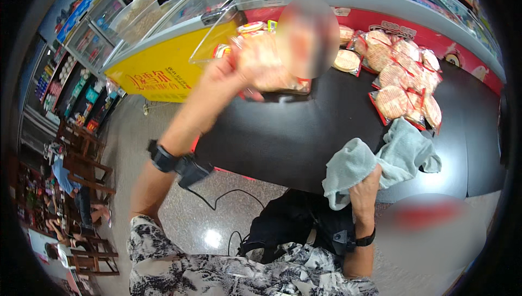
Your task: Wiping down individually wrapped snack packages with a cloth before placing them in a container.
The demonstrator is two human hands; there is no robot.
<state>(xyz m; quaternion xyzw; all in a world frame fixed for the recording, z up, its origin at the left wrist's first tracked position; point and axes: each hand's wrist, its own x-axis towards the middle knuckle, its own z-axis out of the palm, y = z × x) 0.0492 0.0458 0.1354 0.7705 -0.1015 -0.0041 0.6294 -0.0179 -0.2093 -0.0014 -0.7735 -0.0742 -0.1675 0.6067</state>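
Observation:
My right hand (pixel 365 186) is closed around a grey-green cloth (pixel 405 152), which drapes over both sides of it near the front edge of the black table (pixel 261 143). My left hand (pixel 225 75) is reached forward to the far left of the table, at a stack of wrapped flat round cakes (pixel 263 62). Its fingers are smeared by motion, so whether they grip a pack is unclear. A clear plastic container (pixel 209 43) shows beside that hand. More wrapped round cakes (pixel 394 73) in clear and red packs lie heaped at the far right.
Behind the table runs a red-fronted glass-top freezer (pixel 435 51); a yellow-fronted one (pixel 147 75) stands to the left. A black cable (pixel 217 201) hangs near my left forearm. Wooden chairs (pixel 89 171) and seated people are further left. Blurred patches hide parts of the view.

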